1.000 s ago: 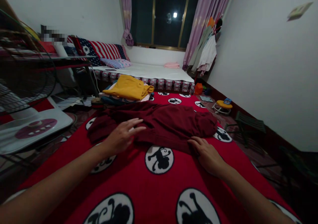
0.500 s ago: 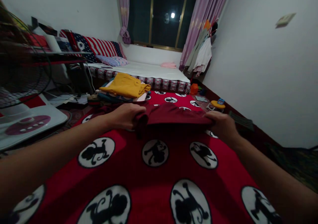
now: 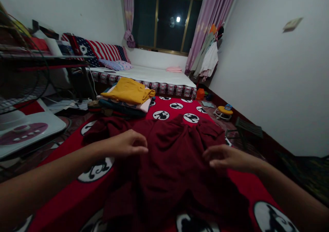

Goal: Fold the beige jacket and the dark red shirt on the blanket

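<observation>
1. A red blanket (image 3: 61, 204), printed with black figures in white circles, is spread out flat.
2. A rumpled maroon garment (image 3: 167, 156) lies across it.
3. A clothes stack (image 3: 120, 105), topped by a yellow garment (image 3: 131, 90), sits at its far left.

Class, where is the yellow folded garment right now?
In the head view, the yellow garment lies left of centre, atop the stack of folded clothes, just this side of the bed.

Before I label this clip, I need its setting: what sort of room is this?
Probably a bedroom: there is a bed with a pillow near the window, and clothes hang beside a purple curtain.
</observation>
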Motion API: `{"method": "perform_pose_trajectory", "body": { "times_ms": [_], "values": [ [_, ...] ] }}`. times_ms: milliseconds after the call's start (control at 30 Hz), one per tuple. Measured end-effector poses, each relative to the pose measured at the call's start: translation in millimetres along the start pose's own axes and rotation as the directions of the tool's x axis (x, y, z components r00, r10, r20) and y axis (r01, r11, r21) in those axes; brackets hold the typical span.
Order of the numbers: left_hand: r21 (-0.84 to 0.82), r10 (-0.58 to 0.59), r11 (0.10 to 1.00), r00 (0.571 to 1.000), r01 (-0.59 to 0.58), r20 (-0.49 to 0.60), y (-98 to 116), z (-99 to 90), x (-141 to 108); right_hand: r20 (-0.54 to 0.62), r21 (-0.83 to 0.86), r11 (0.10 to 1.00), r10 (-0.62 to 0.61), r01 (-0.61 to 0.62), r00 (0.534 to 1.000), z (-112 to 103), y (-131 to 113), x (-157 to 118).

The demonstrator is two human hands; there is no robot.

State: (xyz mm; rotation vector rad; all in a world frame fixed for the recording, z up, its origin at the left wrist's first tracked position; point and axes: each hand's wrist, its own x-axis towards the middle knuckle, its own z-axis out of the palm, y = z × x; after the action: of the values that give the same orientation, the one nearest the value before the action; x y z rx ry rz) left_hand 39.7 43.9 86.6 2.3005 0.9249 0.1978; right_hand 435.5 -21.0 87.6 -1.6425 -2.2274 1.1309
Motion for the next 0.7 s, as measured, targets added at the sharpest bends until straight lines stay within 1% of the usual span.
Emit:
{"method": "perform_pose_trajectory", "body": {
  "times_ms": [33,67,100,133,167,200,267,333,400,433,467,500,567,600,633,667,700],
  "values": [
    [0.046,0.031,0.999,0.989,-0.024,-0.143,-5.2,-3.1,13.6,-0.156,-0.014,0.999,-0.030,0.028,0.987,-6.2,2.7,15.2],
    [0.105,0.067,0.994,0.963,-0.041,-0.260,-11.8,-4.8,28.1,-0.316,-0.067,0.997,-0.062,0.043,0.947,-10.4,7.3,31.7],
    [0.170,0.100,0.984,0.934,-0.043,-0.342,-19.7,-4.7,42.9,-0.450,-0.129,0.991,-0.092,0.037,0.888,-12.1,13.4,48.7],
    [0.230,0.113,0.973,0.914,-0.022,-0.390,-28.7,-2.9,57.4,-0.544,-0.178,0.984,-0.111,0.015,0.832,-11.5,20.3,65.3],
    [0.281,0.105,0.960,0.904,0.017,-0.415,-38.2,0.4,71.0,-0.602,-0.217,0.976,-0.118,-0.020,0.790,-9.1,27.4,80.8],
    [0.318,0.078,0.945,0.901,0.069,-0.427,-47.7,4.7,83.2,-0.635,-0.246,0.967,-0.115,-0.059,0.764,-5.4,34.1,94.4],
    [0.363,-0.007,0.914,0.901,0.181,-0.433,-64.1,13.8,101.5,-0.654,-0.290,0.944,-0.076,-0.157,0.752,2.7,44.9,114.5],
    [0.396,-0.077,0.879,0.900,0.264,-0.429,-74.6,19.4,109.7,-0.647,-0.316,0.918,-0.024,-0.239,0.763,6.9,52.0,123.4],
    [0.414,-0.105,0.860,0.898,0.297,-0.427,-78.7,18.0,106.6,-0.622,-0.317,0.913,0.006,-0.259,0.783,3.7,57.7,120.5],
    [0.414,-0.101,0.858,0.891,0.303,-0.442,-79.1,14.4,101.1,-0.628,-0.306,0.920,-0.001,-0.245,0.778,-0.6,61.0,114.9],
    [0.405,-0.094,0.859,0.875,0.312,-0.474,-78.9,9.3,93.2,-0.658,-0.289,0.930,-0.019,-0.229,0.753,-6.3,65.2,106.8],
    [0.387,-0.091,0.860,0.846,0.333,-0.525,-78.7,3.1,83.5,-0.709,-0.264,0.939,-0.033,-0.221,0.705,-12.8,70.3,96.6],
    [0.348,-0.103,0.849,0.770,0.398,-0.629,-78.7,-10.1,61.4,-0.814,-0.205,0.945,-0.020,-0.255,0.580,-25.6,82.7,72.4],
    [0.337,-0.127,0.835,0.748,0.435,-0.651,-79.2,-15.7,50.6,-0.836,-0.182,0.937,0.013,-0.299,0.549,-30.9,89.1,60.1],
    [0.338,-0.157,0.818,0.746,0.465,-0.647,-79.7,-20.2,41.1,-0.831,-0.176,0.918,0.055,-0.356,0.553,-35.0,94.7,48.6],
    [0.358,-0.180,0.801,0.763,0.480,-0.621,-80.0,-23.1,33.7,-0.810,-0.190,0.889,0.098,-0.417,0.578,-37.9,98.7,39.0],
    [0.387,-0.192,0.789,0.789,0.478,-0.583,-79.8,-24.5,28.9,-0.789,-0.218,0.856,0.128,-0.469,0.601,-39.6,100.6,31.8]
  ]
}}
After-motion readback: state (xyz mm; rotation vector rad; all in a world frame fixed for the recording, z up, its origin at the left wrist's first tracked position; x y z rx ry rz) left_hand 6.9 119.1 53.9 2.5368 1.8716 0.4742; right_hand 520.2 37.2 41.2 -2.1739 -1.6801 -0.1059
